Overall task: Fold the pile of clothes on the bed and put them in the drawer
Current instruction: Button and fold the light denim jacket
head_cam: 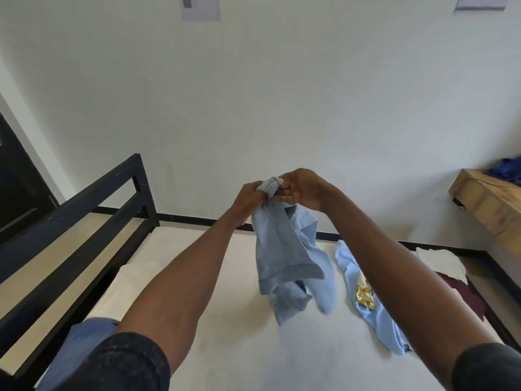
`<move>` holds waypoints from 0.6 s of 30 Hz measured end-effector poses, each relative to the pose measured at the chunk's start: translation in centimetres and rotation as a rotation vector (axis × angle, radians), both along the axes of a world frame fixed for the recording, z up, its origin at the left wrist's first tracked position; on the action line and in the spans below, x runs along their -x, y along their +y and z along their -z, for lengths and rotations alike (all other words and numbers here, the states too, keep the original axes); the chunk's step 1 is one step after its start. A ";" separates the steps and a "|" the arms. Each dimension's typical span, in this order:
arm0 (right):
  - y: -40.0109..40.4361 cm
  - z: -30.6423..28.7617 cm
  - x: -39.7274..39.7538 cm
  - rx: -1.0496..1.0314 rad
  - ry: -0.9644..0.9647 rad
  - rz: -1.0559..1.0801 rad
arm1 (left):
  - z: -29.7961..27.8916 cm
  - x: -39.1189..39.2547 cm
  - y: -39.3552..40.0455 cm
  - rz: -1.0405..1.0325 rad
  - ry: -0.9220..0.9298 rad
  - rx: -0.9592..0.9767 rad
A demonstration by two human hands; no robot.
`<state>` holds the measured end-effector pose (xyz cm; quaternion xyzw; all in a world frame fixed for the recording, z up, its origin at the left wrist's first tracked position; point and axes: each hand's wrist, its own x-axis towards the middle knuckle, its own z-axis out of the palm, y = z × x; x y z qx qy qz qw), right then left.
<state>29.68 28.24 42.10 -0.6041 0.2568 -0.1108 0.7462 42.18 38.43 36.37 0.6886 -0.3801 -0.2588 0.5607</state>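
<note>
Here I hold a light blue shirt point(284, 249) up in front of me, above the bed point(225, 348), with both arms stretched out. My left hand point(249, 197) has its grip clamped on a bunched bit of the fabric at the top, fingers curled round it. My right hand point(303, 190) pinches the same bunch from the other side, so the two hands almost touch, with a small grey-edged corner of cloth poking up between them. The rest of the shirt hangs down in loose folds, its lower end just above the white mattress cover.

To my right on the bed lies a second light blue garment point(372, 306), spread out crumpled, with a yellow badge point(365, 296) showing on it. Beyond it, near the bed's far right edge, sit a white cloth point(439, 261) and a dark maroon garment point(462, 292), partly hidden by my right forearm. Another piece of blue fabric point(84, 342) lies at the near left of the bed, beside my left sleeve.

The black bed frame point(84, 204) runs along my left. A wooden surface point(490, 201) stands against the white wall to my right, with something deep blue point(504, 167) lying on top of it.
</note>
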 end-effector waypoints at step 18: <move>-2.2 7.1 3.3 0.365 0.163 0.567 | -3.1 -6.0 1.2 -0.112 0.487 0.050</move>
